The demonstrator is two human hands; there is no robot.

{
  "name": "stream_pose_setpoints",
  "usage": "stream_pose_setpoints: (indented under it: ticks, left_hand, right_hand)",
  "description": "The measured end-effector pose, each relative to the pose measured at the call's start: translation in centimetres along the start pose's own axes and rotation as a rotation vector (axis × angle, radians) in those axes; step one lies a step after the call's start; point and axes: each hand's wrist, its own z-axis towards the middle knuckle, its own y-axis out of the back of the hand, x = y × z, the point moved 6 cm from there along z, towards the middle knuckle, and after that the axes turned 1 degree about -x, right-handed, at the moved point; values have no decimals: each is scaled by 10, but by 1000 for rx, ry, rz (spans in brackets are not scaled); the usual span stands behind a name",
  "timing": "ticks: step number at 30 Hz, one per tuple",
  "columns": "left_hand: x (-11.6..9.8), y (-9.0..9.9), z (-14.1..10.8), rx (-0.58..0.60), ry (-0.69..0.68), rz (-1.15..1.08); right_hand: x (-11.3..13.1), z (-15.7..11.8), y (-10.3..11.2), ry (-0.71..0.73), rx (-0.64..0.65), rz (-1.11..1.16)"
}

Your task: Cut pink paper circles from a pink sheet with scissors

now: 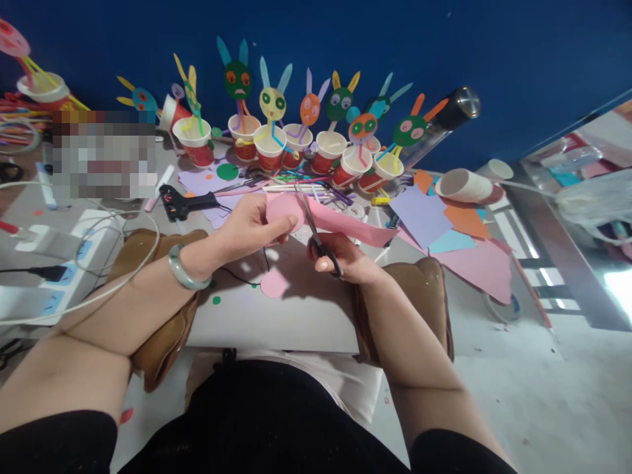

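My left hand [251, 227] pinches a sheet of pink paper [353, 224], its thumb on a rounded part of it. The sheet's long tail stretches off to the right. In my right hand [345, 255] are scissors [324, 249] with dark handles, my fingers in the loops. Their blades point up and away, touching the paper beside the rounded part. Whether the blades are parted is unclear. Below my hands, a pink paper circle [273, 284] lies on the white table [296, 322], close to a thin black cord.
Red-and-white paper cups [270, 148] with paper rabbit heads stand along the blue wall. A black glue gun [185, 203] lies left of my hands. Power strips [74, 263] and cables occupy the far left. Coloured paper [422, 214] and stacked cups [464, 185] lie right.
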Motion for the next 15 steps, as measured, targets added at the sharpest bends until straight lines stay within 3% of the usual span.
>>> stream_pose_setpoints:
  ticks: [15]
  left_hand:
    - [2,-2,0,0,9,-7]
  right_hand:
    - [-2,2,0,6,-7,6]
